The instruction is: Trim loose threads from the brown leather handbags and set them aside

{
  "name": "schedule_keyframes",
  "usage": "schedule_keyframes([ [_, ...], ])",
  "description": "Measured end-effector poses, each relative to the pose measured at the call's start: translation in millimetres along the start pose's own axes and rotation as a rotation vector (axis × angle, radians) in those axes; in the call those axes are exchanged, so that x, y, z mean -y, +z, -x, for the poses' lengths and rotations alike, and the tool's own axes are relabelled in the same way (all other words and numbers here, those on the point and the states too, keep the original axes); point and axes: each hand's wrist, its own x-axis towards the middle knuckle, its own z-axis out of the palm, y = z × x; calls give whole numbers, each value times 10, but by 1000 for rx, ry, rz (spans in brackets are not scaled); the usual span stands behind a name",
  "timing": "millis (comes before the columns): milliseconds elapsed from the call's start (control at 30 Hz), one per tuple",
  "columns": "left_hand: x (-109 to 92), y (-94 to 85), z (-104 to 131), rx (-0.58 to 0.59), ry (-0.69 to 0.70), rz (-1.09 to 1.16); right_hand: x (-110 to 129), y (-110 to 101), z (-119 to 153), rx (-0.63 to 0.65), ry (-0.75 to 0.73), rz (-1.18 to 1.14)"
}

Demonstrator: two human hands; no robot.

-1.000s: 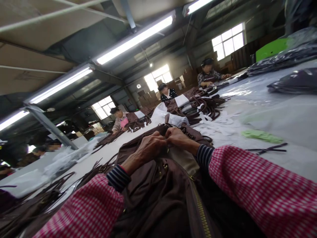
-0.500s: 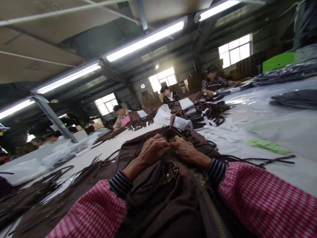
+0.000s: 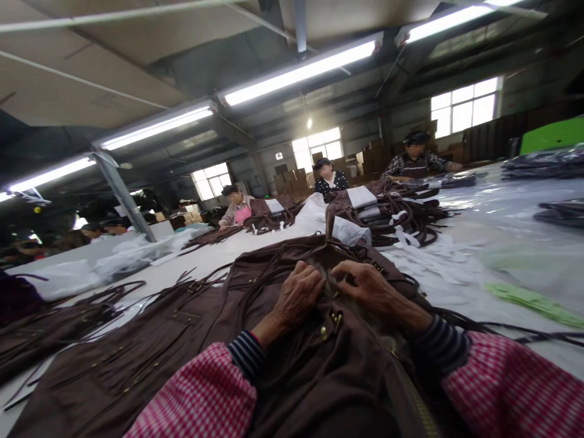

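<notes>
A dark brown cloth item [image 3: 328,377] with a brass zip, cords and metal fittings lies bunched in front of me; I cannot tell whether it is a bag or a garment. My left hand [image 3: 294,298] is closed on the cloth near its upper opening. Just to the right, my right hand [image 3: 365,286] is curled with thumb and forefinger pinched at the opening's zipped edge. The exact bit under the fingertips is hidden. Below the hands sits a brass fitting [image 3: 325,331] on a tab. The zip [image 3: 422,410] runs down towards me at the lower right.
Similar brown pieces [image 3: 137,365] lie to the left. Beyond my hands are a corded brown stack [image 3: 392,213], clear plastic [image 3: 356,234] and white strips [image 3: 410,237]. Green strips [image 3: 533,301] lie right. Several people work across the table, one in dotted clothing [image 3: 331,179].
The view has swung left, so everything sits further right and a little lower. My hands, close together before, are now slightly apart, the right one drawn off to the right.
</notes>
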Motion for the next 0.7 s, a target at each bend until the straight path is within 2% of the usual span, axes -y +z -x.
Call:
schedule_keyframes([
  [100,21,29,-2,-1,-56,6,143,-72,21,200,-49,195],
  [200,59,-4,-45,27,-149,5,253,-67,-3,289,-68,384],
  [300,59,-127,-175,89,-206,-62,287,-41,-47,337,-141,492],
  [433,-38,-287,-404,133,-217,-217,255,-53,-93,329,-86,514],
  [567,-95,-215,-482,28,54,-223,169,-72,-83,248,15,388],
  [600,-75,-170,-476,21,77,-192,139,-70,-74,235,20,358],
  [633,-40,-126,-468,24,48,-147,107,-65,-66,222,4,335],
  [700,61,-57,-460,50,-102,-28,39,-49,-75,174,-81,322],
])
